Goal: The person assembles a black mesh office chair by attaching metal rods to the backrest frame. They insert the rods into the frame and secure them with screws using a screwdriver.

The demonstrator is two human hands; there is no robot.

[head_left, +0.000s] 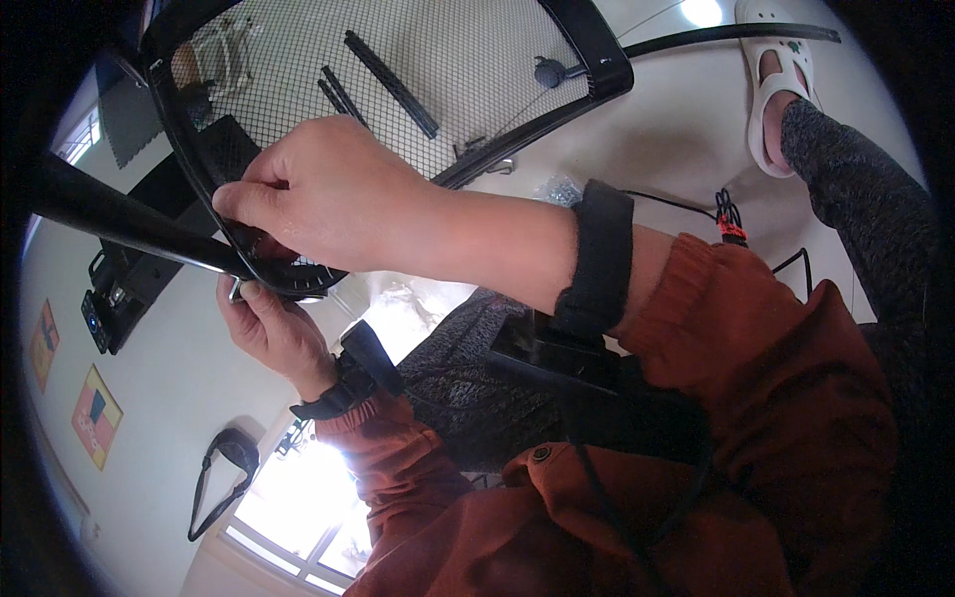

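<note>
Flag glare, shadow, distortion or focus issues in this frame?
Head view: window blown out to white, bright spot clipped near the top edge; head view: fisheye corners black, jacket sinking into shadow toward lower right; head view: right hand and mesh panel fairly crisp, small detail at the left hand hard to read.

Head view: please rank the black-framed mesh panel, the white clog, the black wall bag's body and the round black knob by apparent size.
1. Black-framed mesh panel
2. White clog
3. Black wall bag's body
4. Round black knob

The panel's outline runs past the top edge.
</note>
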